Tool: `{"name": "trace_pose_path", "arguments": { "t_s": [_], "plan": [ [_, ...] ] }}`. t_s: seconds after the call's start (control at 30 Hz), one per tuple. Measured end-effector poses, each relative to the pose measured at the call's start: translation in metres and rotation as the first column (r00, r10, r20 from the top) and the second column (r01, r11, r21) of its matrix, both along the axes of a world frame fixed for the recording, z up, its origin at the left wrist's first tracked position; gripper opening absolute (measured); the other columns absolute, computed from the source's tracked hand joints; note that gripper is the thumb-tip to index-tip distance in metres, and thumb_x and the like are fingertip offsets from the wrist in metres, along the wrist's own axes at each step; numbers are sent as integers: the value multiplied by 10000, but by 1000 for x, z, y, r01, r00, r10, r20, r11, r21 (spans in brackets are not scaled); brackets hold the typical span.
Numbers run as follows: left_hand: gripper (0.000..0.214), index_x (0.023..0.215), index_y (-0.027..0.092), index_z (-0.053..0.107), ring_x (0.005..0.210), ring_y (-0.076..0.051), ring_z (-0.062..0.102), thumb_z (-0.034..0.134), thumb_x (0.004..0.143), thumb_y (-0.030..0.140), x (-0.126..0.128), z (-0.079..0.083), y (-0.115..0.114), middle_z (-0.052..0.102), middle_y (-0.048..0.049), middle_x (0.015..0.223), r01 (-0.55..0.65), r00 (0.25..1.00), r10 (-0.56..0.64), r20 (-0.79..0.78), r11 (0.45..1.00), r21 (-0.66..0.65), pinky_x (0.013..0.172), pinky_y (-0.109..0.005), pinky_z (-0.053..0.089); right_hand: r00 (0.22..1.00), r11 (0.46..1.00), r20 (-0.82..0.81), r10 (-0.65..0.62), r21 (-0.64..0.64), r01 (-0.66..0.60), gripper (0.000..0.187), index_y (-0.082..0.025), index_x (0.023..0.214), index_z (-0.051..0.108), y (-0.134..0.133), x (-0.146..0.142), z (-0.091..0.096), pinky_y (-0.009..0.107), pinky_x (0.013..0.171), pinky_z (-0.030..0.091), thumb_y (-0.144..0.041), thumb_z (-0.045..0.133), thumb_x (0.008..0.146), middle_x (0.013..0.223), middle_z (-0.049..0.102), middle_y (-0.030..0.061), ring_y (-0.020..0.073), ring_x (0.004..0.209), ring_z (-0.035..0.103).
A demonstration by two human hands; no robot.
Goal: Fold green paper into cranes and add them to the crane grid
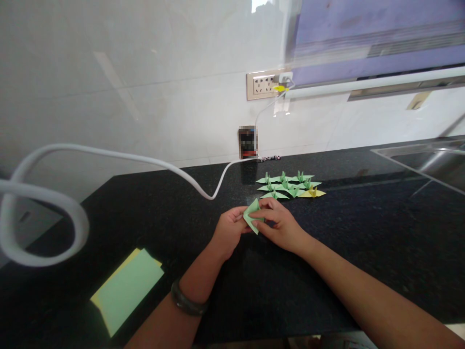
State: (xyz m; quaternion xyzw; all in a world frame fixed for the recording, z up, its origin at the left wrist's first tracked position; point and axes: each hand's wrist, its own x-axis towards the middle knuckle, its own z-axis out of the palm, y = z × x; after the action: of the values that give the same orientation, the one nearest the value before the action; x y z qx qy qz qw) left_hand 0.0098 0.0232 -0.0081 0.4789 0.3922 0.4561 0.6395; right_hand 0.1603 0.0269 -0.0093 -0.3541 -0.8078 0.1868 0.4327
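Between my two hands is a small folded piece of green paper (254, 213), held just above the dark counter. My left hand (229, 231) pinches its left edge, with the thumb on the near face. My right hand (281, 224) grips it from the right, fingers and thumb pressed on the paper. Just beyond the hands, several green paper cranes (286, 184) stand in rows on the counter, and one yellow paper crane (313, 192) stands at their front right. The paper's far side is hidden.
Green and yellow paper sheets (131, 291) lie stacked at the left front. A white cable (160, 164) loops across the left over the black counter (152, 213). A phone-like device (248, 141) leans on the wall below a socket (264, 86). A steel sink (436, 160) is set at the right.
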Motion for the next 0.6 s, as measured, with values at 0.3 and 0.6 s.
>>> {"name": "trace_pose_path", "arguments": {
  "t_s": [0.3,0.6],
  "plan": [
    [327,936,133,587,721,-140,592,608,649,289,-1,0,0,637,-71,840,-20,999,22,39,999,-45,664,-264,460,996,996,-27,-89,10,89,268,-224,987,540,0,0,-3,279,646,454,-200,537,720,900,528,59,162,830,509],
    [276,894,123,571,694,-131,596,504,736,340,-1,-1,1,631,-78,818,-13,986,28,167,996,-93,624,-249,461,994,995,-51,-92,-53,90,256,-214,996,530,-2,-1,-1,237,564,449,-203,507,741,892,517,57,142,770,506]
  ]
}}
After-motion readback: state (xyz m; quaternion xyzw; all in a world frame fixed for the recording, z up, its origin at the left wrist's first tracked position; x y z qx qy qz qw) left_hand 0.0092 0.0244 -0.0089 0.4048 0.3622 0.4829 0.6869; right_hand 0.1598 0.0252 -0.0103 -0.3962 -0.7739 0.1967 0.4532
